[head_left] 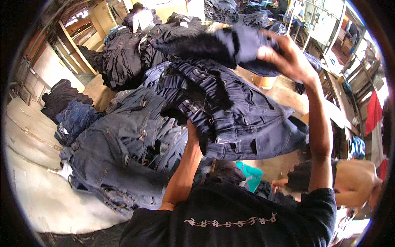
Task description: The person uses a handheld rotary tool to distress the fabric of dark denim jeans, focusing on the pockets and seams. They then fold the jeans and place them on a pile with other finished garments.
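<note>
My right hand [284, 57] is raised at the upper right, its fingers closed on folded dark navy trousers [251, 45]. Motion blurs that garment, which stretches leftward in the air. Below it lies a thick stack of dark blue jeans [247, 123] with gathered waistbands and pale stitching. My left hand [192, 128] reaches up against the near left side of this stack. Its fingers are hidden by the denim, so their grip does not show.
A large heap of grey-blue jeans [123, 144] spreads to the left. Black garments [123, 57] are piled behind, near another person [143, 20]. A shirtless person [354, 183] is close at my right. Teal cloth [250, 175] lies between us; a wooden bench [339, 94] runs along the right.
</note>
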### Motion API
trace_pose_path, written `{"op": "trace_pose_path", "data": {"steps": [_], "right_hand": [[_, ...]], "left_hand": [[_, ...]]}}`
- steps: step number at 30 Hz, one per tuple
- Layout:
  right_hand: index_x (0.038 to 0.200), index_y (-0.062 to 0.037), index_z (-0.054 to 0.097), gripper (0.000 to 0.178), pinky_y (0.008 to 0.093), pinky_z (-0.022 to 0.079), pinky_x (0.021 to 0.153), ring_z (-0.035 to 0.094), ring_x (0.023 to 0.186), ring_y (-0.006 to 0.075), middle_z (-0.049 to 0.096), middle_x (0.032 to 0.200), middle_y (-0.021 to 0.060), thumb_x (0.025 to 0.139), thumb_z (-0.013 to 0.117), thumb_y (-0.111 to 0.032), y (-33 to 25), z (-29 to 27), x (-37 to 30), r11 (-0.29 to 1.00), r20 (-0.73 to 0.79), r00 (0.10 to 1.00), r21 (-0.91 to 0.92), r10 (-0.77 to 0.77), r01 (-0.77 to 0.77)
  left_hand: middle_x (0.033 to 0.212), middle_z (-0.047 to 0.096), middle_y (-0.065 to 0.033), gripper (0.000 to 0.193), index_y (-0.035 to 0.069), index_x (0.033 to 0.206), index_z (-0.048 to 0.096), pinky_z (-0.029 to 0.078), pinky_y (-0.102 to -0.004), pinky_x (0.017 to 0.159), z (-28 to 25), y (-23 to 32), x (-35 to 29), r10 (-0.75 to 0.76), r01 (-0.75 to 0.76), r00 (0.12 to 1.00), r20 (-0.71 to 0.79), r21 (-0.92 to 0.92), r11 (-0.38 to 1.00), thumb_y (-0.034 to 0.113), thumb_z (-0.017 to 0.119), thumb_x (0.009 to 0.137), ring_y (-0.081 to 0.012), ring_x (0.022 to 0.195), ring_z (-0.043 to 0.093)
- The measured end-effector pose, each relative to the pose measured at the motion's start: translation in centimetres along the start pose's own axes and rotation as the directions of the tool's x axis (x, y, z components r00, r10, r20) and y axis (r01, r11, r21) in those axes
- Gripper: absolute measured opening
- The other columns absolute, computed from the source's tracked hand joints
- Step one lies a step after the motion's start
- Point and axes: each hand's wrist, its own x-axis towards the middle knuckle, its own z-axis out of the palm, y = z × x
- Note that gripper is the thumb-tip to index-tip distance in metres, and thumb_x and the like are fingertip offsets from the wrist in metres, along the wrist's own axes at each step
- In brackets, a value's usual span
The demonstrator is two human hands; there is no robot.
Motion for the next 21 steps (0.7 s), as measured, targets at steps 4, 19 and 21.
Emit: {"op": "trace_pose_path", "data": {"steps": [4,19,21], "right_hand": [[0.154,-0.0103,0.054,0.098,0.0509,0.047,0.114,0.059,0.136,0.0412,0.062,0.146,0.0219,0.078,0.089,-0.06,9.7,3.3,-1.2,0.973,0.453,0.861,0.101,-0.229,0.205],[0.162,-0.0144,0.047,0.087,0.051,0.053,0.115,0.061,0.137,0.0427,0.06,0.152,0.02,0.082,0.082,-0.027,45.1,8.0,11.4,0.998,0.354,0.935,0.061,-0.023,0.002],[0.159,-0.012,0.05,0.079,0.0516,0.056,0.105,0.069,0.12,0.0435,0.068,0.133,0.0209,0.085,0.075,-0.024,51.3,8.7,13.1,0.996,0.329,0.942,0.076,-0.067,0.044]], "left_hand": [[0.085,0.06,0.0013,0.025,0.019,0.097,0.059,0.05,-0.0321,0.065,-0.3,-1.5,10.5,-0.117,0.155,0.969,0.218,-0.166,0.974,0.037,0.05,0.112,-0.0149,0.071,0.059],[0.162,0.053,-0.0181,0.058,-0.001,0.159,0.048,0.034,-0.0475,0.131,11.6,-8.1,48.5,-0.126,0.28,0.869,0.478,-0.266,0.923,0.035,0.039,0.113,-0.0326,0.148,0.052],[0.16,0.054,-0.0191,0.058,-0.001,0.158,0.049,0.038,-0.048,0.129,11.7,-8.8,53.2,-0.106,0.172,0.89,0.444,-0.112,0.979,0.034,0.038,0.113,-0.0338,0.146,0.053]]}}
